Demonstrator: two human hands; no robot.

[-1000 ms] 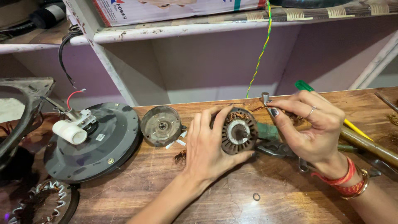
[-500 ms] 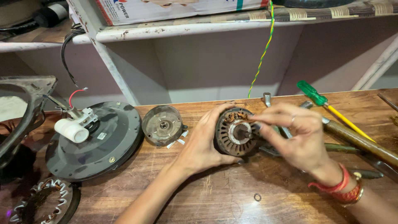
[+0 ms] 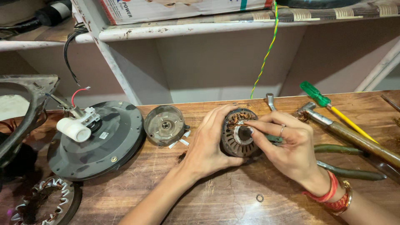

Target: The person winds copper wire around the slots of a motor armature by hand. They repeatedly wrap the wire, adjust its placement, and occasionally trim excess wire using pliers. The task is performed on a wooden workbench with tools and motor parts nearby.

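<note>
- I saw my left hand cupped around the left flank of the round dark-grey laminated-steel motor stator with copper windings, its fingers closed on the rim and steadying it on the brown wooden bench.
- The stator sat mid-bench, tilted so its bore faced up and toward me; its axis ran near to far, leaning upward.
- My right hand came in from the right, fingers pinched together at the copper windings along the far upper edge. I could not tell whether they held a strand or only touched it. The right hand was the nearer one to those windings.
- Just left of the left hand lay a small round grey metal end cap, and farther left a large dark-grey disc-shaped fan motor housing carrying a white cylindrical capacitor.
- To the right lay a green-handled screwdriver with a yellow shaft, a hammer with a wooden handle and green-handled pliers.
- On the white shelf above, at the far side, rested a flat white rectangular carton with red and blue print; a twisted green-and-yellow wire hung down beside it.
</note>
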